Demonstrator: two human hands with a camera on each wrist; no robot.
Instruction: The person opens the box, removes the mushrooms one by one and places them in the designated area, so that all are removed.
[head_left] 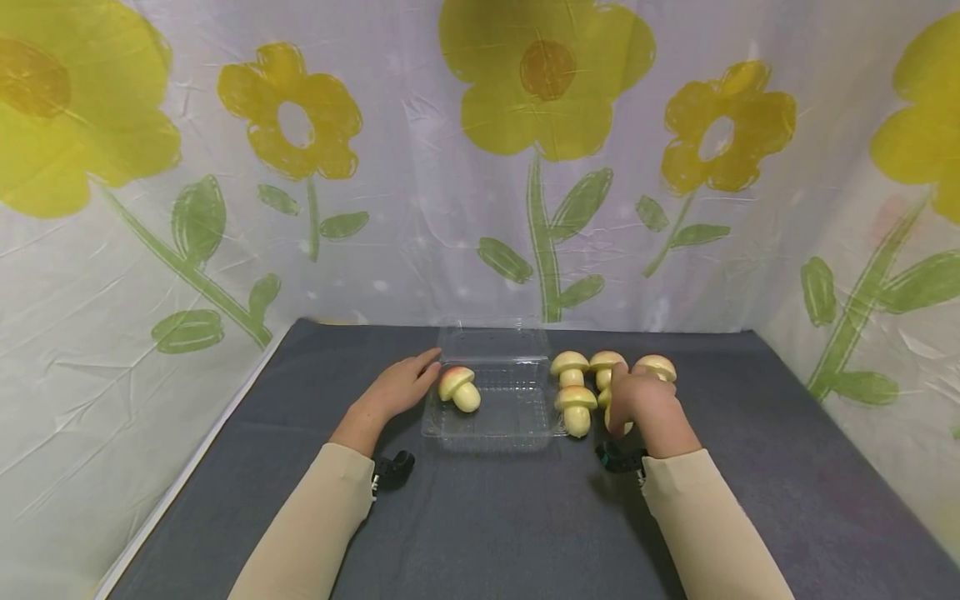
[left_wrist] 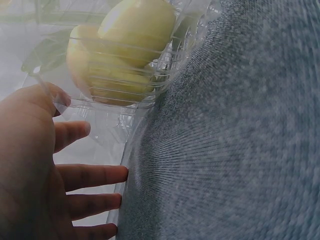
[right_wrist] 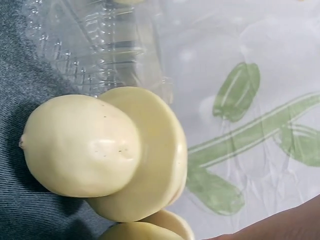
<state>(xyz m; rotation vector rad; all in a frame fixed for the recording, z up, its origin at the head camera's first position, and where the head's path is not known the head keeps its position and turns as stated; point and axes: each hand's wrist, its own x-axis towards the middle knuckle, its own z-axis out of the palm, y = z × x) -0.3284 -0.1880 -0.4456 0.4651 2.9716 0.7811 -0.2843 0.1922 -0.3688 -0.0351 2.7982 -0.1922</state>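
Observation:
A clear plastic clamshell box [head_left: 517,408] stands with its lid [head_left: 491,343] raised at the back. One toy mushroom [head_left: 463,393], cream with a reddish cap, lies inside at the left. My left hand [head_left: 397,386] is at the box's left side, fingers extended, its thumb at the rim in the left wrist view. Right of the box is a group of several mushrooms, including a front one [head_left: 577,412]. Over that group, my right hand [head_left: 647,400] has its thumb across a mushroom [head_left: 619,428]; its other fingers are hidden.
A back-row mushroom [head_left: 570,367] stands close to the box's right edge, and another [head_left: 658,365] shows behind my right hand. A dark cloth [head_left: 487,525] covers the table. Flower-printed sheeting [head_left: 405,208] rises behind and at both sides.

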